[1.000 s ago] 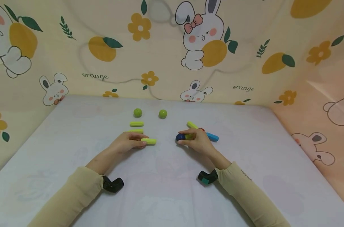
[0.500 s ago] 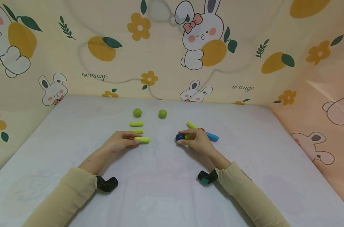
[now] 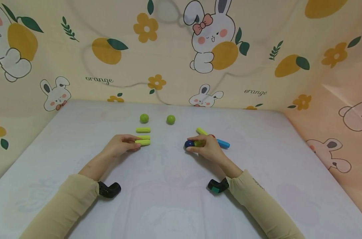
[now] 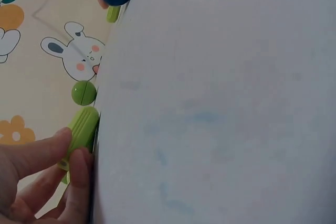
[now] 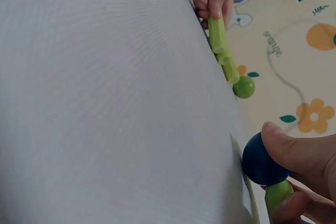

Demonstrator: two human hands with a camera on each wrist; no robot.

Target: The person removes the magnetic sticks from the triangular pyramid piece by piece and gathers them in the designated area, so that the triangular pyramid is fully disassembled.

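In the head view my left hand (image 3: 119,146) pinches a yellow-green ribbed rod (image 3: 143,142) between thumb and fingers. The held rod is close in front of a second yellow-green rod (image 3: 144,137), and a third rod (image 3: 143,130) lies behind that. My right hand (image 3: 209,148) grips a dark blue ball (image 3: 189,144) at the right. Against this ball, within the fingers, is a yellow-green piece (image 5: 277,196); whether the two are joined I cannot tell. Behind the right hand a blue rod (image 3: 223,143), another yellow-green rod (image 3: 202,131) and a small red thing (image 3: 212,136) partly show.
Two green balls, a left one (image 3: 144,118) and a right one (image 3: 170,119), sit toward the back of the white table (image 3: 169,199). A cloth wall (image 3: 169,59) printed with rabbits and oranges rises behind the table.
My left hand has carried its rod left and away from me, up to the row of rods. The right hand stays in place with the blue ball.
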